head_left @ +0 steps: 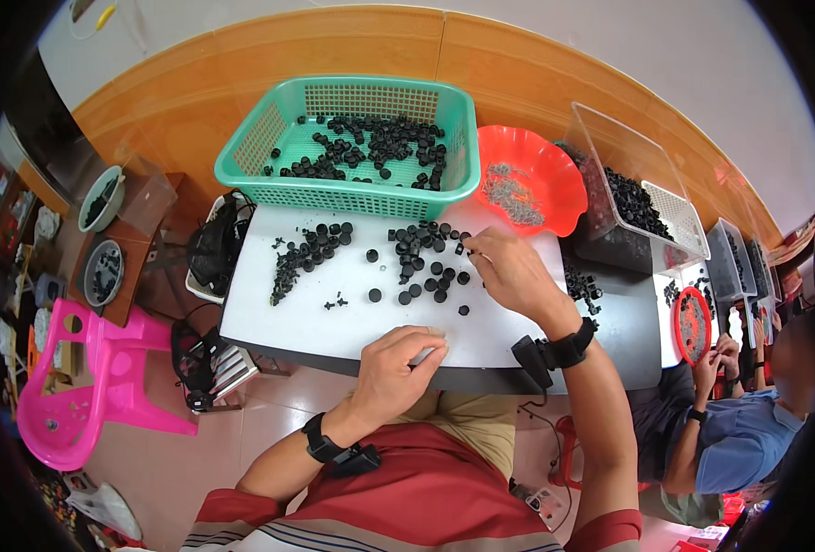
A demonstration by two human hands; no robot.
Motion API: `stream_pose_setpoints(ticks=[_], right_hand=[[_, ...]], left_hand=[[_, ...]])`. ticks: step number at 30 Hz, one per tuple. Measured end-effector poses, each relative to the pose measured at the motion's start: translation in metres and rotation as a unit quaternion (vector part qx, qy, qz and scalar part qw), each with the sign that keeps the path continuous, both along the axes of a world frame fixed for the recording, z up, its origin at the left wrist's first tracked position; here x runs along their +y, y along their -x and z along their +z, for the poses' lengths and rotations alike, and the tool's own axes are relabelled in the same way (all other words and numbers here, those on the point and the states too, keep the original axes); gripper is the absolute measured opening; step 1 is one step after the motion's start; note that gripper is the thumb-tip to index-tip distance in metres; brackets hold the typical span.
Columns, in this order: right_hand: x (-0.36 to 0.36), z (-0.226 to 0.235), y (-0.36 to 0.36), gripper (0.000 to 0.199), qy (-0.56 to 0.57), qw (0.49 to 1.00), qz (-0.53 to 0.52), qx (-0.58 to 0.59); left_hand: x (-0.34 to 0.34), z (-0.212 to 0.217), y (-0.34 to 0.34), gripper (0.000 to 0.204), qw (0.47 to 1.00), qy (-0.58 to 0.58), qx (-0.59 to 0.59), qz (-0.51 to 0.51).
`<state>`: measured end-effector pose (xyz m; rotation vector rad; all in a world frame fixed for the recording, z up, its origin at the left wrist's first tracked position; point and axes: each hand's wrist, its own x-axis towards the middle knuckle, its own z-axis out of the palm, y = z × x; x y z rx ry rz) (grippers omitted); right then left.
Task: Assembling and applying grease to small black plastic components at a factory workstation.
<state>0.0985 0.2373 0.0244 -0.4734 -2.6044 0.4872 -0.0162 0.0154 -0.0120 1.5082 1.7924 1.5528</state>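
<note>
Mostly black pieces (436, 269), round, squat, scattered

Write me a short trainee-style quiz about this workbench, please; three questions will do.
1. Which of this person's hands is at the loose black pieces on the white tabletop: A, left; B, right?
2. True or false: the red bowl is right of the green basket.
3. What lies in the bowl?

Key: 1. B, the right hand; the left hand is by the front edge. 2. True. 3. Small, thin grey bits.

No legible lettering, numbers or signs.
</note>
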Motion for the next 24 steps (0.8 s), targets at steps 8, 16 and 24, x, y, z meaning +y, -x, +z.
stream_pose_setpoints(ticks=[8, 16, 24], right_hand=[[-0.012, 0.021, -0.018, 0.018, 0.038, 0.994, -0.069, -0.073], [-0.003, 0.006, -0.033, 0.014, 0.073, 0.989, -0.097, -0.089], [0.001, 0.014, -0.027, 0.019, 0.035, 0.992, -0.088, -0.081]], left_hand=[[-0.002, -0.001, 0.000, 0.011, 1.000, -0.011, 0.007, 0.002], [-0.001, 0.002, 0.000, 0.011, 1.000, -0.015, 0.010, 0.003], [-0.002, -0.002, -0.001, 0.011, 1.000, -0.017, 0.014, 0.008]])
